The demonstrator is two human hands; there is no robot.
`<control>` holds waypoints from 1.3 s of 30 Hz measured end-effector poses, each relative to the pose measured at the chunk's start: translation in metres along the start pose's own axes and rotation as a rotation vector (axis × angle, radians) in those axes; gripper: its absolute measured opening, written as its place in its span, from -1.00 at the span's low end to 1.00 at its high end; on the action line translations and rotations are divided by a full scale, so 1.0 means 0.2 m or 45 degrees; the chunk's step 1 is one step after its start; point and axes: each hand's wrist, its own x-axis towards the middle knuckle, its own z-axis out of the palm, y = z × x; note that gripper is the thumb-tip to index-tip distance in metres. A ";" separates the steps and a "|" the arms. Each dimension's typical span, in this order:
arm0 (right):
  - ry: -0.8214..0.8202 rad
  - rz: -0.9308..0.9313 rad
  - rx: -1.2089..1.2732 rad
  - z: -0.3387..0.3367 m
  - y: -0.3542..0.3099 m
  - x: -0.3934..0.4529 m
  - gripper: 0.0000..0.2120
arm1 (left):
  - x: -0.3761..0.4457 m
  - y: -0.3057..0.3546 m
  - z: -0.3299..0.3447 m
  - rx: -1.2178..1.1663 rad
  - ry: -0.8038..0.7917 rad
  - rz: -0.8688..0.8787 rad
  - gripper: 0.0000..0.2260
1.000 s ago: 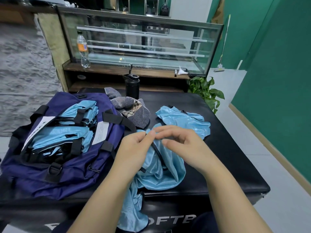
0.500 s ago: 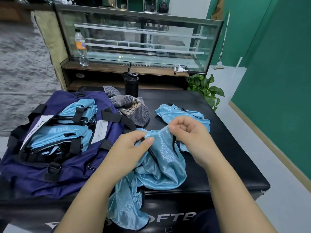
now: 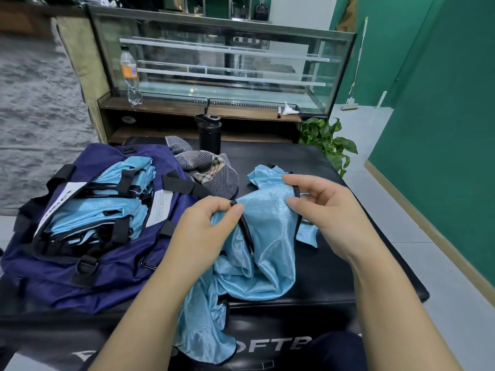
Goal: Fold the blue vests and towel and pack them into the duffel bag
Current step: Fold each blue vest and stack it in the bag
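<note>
A light blue vest (image 3: pixel 265 253) with black trim hangs between my hands over the front of the black table (image 3: pixel 361 263). My left hand (image 3: pixel 206 231) pinches its black-edged top corner. My right hand (image 3: pixel 324 210) pinches the other top edge, holding the cloth spread. Its lower part droops over the table's front edge. Another blue vest (image 3: pixel 261 176) lies crumpled behind it. The navy duffel bag (image 3: pixel 88 274) lies open at the left with several folded blue vests (image 3: pixel 99 210) inside. A grey striped towel (image 3: pixel 211 172) is bunched beside the bag.
A black bottle (image 3: pixel 210 133) stands at the table's back edge. Behind it is a glass display case (image 3: pixel 227 65) with a plastic bottle (image 3: pixel 130 76) on its wooden shelf. A potted plant (image 3: pixel 329 140) grows at the table's right rear corner. Green walls run along the right.
My hands have drawn apart, the right one moving right, spreading the top of the vest that was bunched between them.
</note>
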 end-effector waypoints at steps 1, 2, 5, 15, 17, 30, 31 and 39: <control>0.015 -0.008 -0.029 0.00 -0.01 0.00 -0.71 | 0.00 0.01 0.00 -0.002 -0.004 0.008 -0.85; 0.029 -0.012 -0.057 -0.01 -0.01 0.00 -0.71 | 0.00 0.01 0.00 -0.006 -0.008 0.013 -0.86; 0.024 0.026 -0.144 -0.01 0.00 0.01 -0.71 | -0.01 0.02 0.01 0.001 -0.034 0.049 -0.88; -0.153 0.162 -0.124 -0.04 0.04 0.03 -0.81 | -0.02 0.02 0.01 -0.003 -0.120 0.165 -0.79; -0.187 0.202 -0.008 -0.03 0.06 0.03 -0.83 | -0.01 0.02 0.01 -0.026 -0.123 0.152 -0.77; -0.156 0.091 -0.029 -0.03 0.10 0.05 -0.86 | 0.01 -0.02 0.01 0.002 -0.125 0.105 -0.75; -0.116 0.078 0.012 -0.03 0.10 0.05 -0.88 | 0.01 -0.03 0.01 0.010 -0.122 0.088 -0.74; -0.055 0.186 0.187 0.00 0.13 0.06 -0.81 | 0.02 -0.06 0.03 -0.015 -0.130 0.017 -0.72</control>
